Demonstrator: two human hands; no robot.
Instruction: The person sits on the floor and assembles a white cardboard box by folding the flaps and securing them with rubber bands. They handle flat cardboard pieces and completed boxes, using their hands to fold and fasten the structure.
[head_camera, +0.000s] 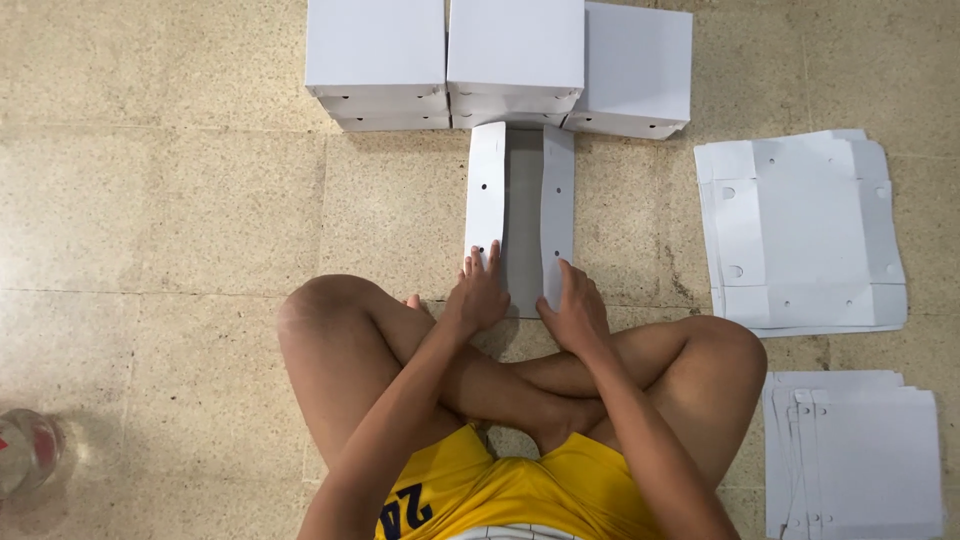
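Head view: a half-folded white cardboard box blank (520, 215) is laid on the tiled floor (200, 200) at twelve o'clock from the crossed legs. Its near end is pressed by the left hand (478, 295), fingers spread flat on the left flap, and by the right hand (573, 310), laid flat on the right flap. Three finished white boxes (500, 60) are stacked beyond it. Flat blanks (800, 230) are piled at two o'clock, another pile (855, 455) at four o'clock.
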